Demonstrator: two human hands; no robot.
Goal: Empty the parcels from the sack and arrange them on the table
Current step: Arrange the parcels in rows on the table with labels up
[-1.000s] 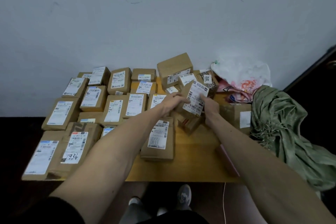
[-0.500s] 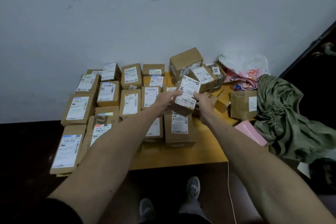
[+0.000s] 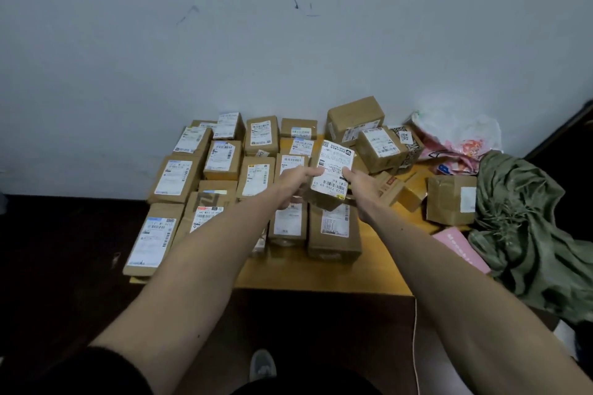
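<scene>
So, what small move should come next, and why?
Probably lower the parcel, gripped by the left hand and right hand, onto the bare table just right of the front-row box; it hangs in the air, and that wood is free.

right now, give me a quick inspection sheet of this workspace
surface: wooden table, bare strip along the front
job's things: rows of parcels on the left; loose parcels on the right; green sack slumped at the right edge
clutter: pink box, white plastic bag
grippers: left hand and right hand both grip the held parcel, label up
cables: thin white cord below the table
surroundings: scuffed pale wall, dark floor
</scene>
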